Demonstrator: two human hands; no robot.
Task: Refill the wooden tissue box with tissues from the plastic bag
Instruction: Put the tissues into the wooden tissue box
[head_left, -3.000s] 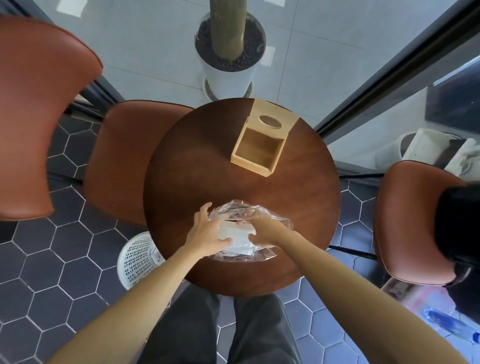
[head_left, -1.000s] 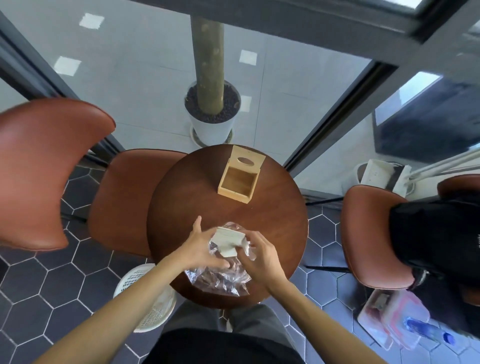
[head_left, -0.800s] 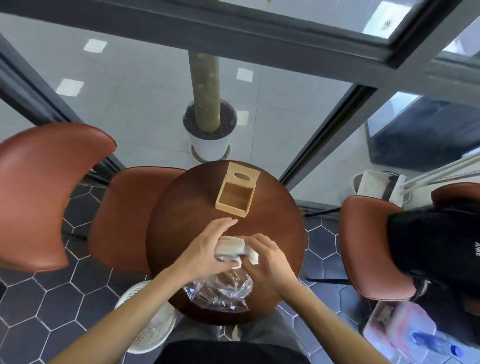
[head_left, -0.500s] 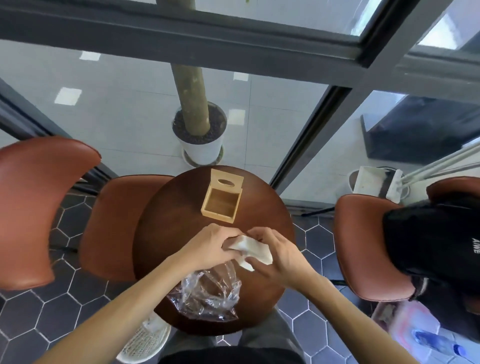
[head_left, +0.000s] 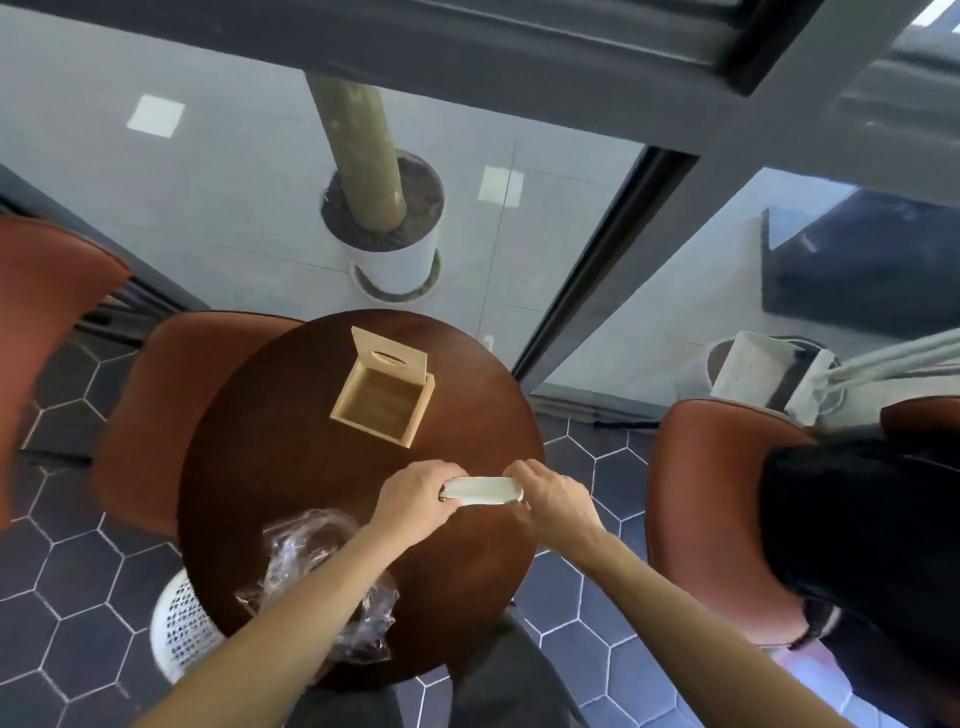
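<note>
Tissues, a white folded stack, are gripped at both ends above the round worktop: left hand clenched on the left end, right hand on the right. Beyond them the wooden tissue box stands open. Near left, the crumpled plastic bag lies under the left forearm.

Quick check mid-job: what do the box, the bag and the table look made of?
Tissue box: pale unfinished-looking wood, matte, visible grain, lid raised. Bag: thin clear plastic film, crinkled with glossy highlights. Table: dark reddish-brown wood or veneer, smooth with a soft sheen; which one cannot be told.
</note>
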